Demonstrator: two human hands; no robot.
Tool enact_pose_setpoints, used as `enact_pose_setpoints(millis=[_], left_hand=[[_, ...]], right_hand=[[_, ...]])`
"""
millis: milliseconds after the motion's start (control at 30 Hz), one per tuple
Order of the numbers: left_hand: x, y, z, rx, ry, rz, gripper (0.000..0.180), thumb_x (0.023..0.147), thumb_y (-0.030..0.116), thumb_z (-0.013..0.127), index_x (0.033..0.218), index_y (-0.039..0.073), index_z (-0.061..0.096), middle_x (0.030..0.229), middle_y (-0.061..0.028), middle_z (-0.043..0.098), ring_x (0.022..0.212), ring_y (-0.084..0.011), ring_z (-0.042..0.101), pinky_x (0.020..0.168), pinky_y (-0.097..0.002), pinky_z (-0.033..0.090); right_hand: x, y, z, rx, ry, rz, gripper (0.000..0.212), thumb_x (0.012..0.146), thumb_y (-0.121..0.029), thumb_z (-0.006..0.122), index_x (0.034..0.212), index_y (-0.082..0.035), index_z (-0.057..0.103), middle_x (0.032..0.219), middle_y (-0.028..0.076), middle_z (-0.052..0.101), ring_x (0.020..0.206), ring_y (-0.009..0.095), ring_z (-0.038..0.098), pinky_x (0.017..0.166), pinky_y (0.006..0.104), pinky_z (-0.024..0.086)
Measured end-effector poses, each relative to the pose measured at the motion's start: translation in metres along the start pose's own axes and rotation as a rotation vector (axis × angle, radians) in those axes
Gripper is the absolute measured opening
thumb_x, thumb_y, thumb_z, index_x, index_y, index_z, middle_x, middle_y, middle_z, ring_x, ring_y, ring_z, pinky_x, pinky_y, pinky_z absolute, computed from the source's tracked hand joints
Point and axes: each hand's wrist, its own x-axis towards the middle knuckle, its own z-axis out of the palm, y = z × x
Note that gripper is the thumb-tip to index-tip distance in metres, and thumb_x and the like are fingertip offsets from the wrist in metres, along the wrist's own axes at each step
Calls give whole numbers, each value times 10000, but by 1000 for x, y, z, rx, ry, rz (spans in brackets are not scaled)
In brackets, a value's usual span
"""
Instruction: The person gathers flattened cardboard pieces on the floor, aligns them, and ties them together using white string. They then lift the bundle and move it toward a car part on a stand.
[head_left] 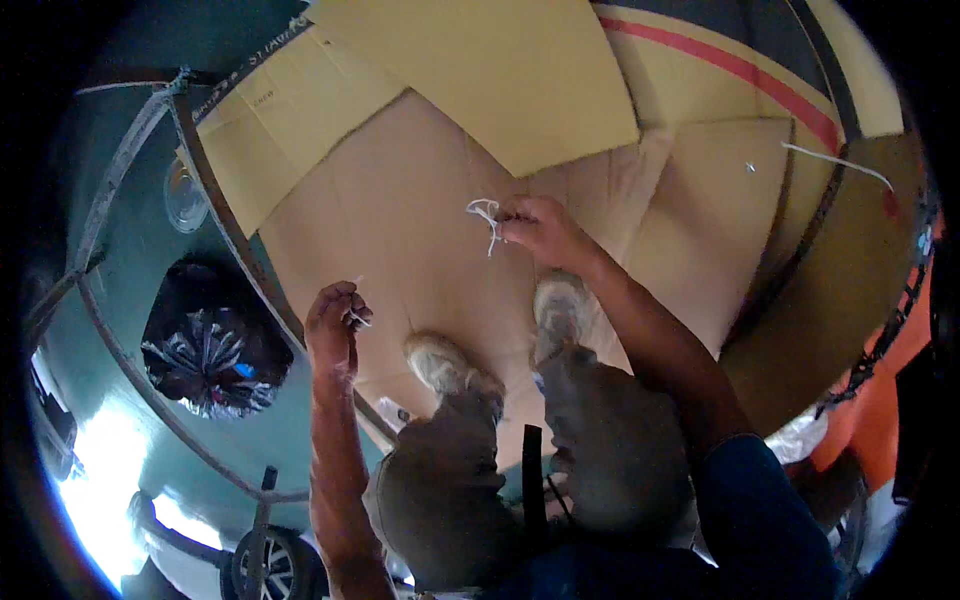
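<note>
My right hand (532, 228) is closed on a looped white string (484, 212), with its loops and a loose end hanging out past the fingertips. Lower and to the left, my left hand (336, 312) has its fingers curled in. A short piece of white string (359, 318) pokes out between those fingers. Both hands are raised above brown cardboard sheets (400, 200), well apart from each other. Whether one string runs between them cannot be made out.
My shoes (440, 360) stand on the cardboard. Another white cord (840, 162) lies at the right by a dark edge. Metal bars (225, 220) border the left side; beyond them sit a black plastic bag (215, 340) and a clear plastic lid (186, 197). A wheel (275, 565) shows at lower left.
</note>
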Motion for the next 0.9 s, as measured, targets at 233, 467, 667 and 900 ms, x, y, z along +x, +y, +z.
enact_pose_setpoints(millis=[233, 467, 667, 900], left_hand=[[-88, -19, 14, 6, 49, -152, 195, 900, 52, 524, 1057, 10, 633, 829, -65, 627, 692, -164, 580, 647, -296, 469], [-214, -44, 22, 368, -64, -466, 186, 868, 143, 564, 963, 58, 700, 820, -19, 635, 612, -104, 488, 557, -247, 388], [-302, -76, 55, 372, -271, -355, 211, 895, 232, 590, 934, 58, 702, 756, -10, 601, 609, -85, 471, 556, -244, 368], [-396, -104, 130, 224, 35, -596, 431, 952, 444, 612, 911, 22, 690, 716, -31, 591, 657, -99, 494, 583, -295, 404]], right_hand=[[-117, -36, -11, 138, -114, 196, 164, 875, -137, 643, 934, 12, 678, 792, 19, 629, 739, 95, 571, 641, 266, 448], [-252, -89, 9, 491, -51, 447, 145, 912, -118, 593, 977, 8, 624, 880, 87, 691, 763, 142, 653, 680, 277, 511], [-341, -84, 62, 521, -215, 467, 191, 930, -158, 638, 994, 21, 616, 870, 93, 675, 778, 181, 692, 706, 305, 565], [-415, -65, 98, 16, -223, 299, 206, 851, -161, 685, 943, 11, 618, 784, 166, 651, 666, 226, 665, 617, 368, 517]])
